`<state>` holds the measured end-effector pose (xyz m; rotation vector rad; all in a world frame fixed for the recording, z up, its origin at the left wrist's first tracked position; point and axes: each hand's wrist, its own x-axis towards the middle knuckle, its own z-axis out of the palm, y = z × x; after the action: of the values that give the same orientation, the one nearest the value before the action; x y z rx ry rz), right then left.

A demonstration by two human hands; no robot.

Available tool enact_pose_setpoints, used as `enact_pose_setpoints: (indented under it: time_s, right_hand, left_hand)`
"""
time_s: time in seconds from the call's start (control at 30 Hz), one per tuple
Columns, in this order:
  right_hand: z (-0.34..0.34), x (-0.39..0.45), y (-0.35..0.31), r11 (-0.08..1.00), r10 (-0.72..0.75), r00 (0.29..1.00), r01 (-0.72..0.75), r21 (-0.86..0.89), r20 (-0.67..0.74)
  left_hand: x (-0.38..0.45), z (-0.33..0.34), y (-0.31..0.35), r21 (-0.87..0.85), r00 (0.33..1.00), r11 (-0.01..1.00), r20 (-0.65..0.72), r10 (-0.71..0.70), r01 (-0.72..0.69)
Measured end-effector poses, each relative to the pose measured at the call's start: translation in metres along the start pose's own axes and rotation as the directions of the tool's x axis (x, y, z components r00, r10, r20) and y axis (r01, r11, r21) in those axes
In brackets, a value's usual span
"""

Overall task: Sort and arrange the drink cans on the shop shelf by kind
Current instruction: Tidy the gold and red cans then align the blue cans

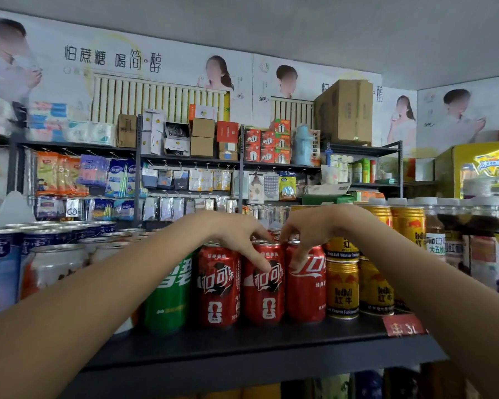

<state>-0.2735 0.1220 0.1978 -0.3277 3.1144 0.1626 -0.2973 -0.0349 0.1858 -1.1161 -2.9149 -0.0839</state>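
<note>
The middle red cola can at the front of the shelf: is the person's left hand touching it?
Touching. The head view shows the left hand draped over the middle red cola can, its thumb pressed on the can's front label.

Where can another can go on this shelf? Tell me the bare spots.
A bare strip of the black shelf runs in front of the red cola cans, from the green can to the red price tag. Behind it, cans stand crowded, touching.

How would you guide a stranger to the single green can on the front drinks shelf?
Start at the dark shelf in the foreground, with its front row of cans. Left of the three red cola cans stands the green can, partly behind the left forearm. It is the only green can in the row.
</note>
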Motion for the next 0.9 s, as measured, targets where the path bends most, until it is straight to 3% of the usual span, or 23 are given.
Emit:
enact_pose_setpoints:
  time_s: [0.23, 0.37, 0.5, 0.67, 0.73, 0.83, 0.9]
  right_hand:
    - [0.004, 0.003, -0.006, 0.998, 0.027, 0.999, -0.028, -0.061, -0.025]
    - [0.006, -0.011, 0.007, 0.993, 0.058, 0.993, -0.069, -0.101, -0.105]
    - [0.018, -0.015, 0.003, 0.97, 0.06, 0.992, -0.083, -0.227, -0.107]
    - [0.019, -0.019, 0.007, 0.997, -0.017, 0.995, 0.01, -0.072, -0.096]
    - [0.013, -0.019, 0.01, 0.996, -0.054, 0.993, 0.061, 0.064, -0.107]
    - [0.01, -0.003, 0.009, 0.983, -0.062, 0.953, 0.11, 0.149, -0.296]
    - [0.011, 0.013, 0.006, 0.992, -0.02, 0.928, 0.064, 0.105, -0.373]
  left_hand:
    - [-0.006, 0.0, -0.002, -0.014, 0.999, 0.999, 0.033, -0.04, 0.041]
    - [-0.01, 0.0, -0.007, -0.079, 1.0, 0.996, 0.015, -0.025, 0.027]
    - [-0.01, 0.01, -0.01, 0.073, 0.998, 0.996, -0.043, -0.054, 0.057]
    - [-0.01, 0.006, -0.013, 0.005, 0.999, 0.999, -0.028, -0.045, 0.045]
    - [-0.008, 0.0, -0.013, -0.066, 0.995, 0.998, -0.102, -0.021, 0.015]
    - [0.002, -0.003, -0.019, -0.052, 0.969, 0.998, -0.246, 0.016, -0.029]
    - [0.01, -0.002, -0.026, 0.1, 0.977, 0.995, -0.211, 0.015, 0.006]
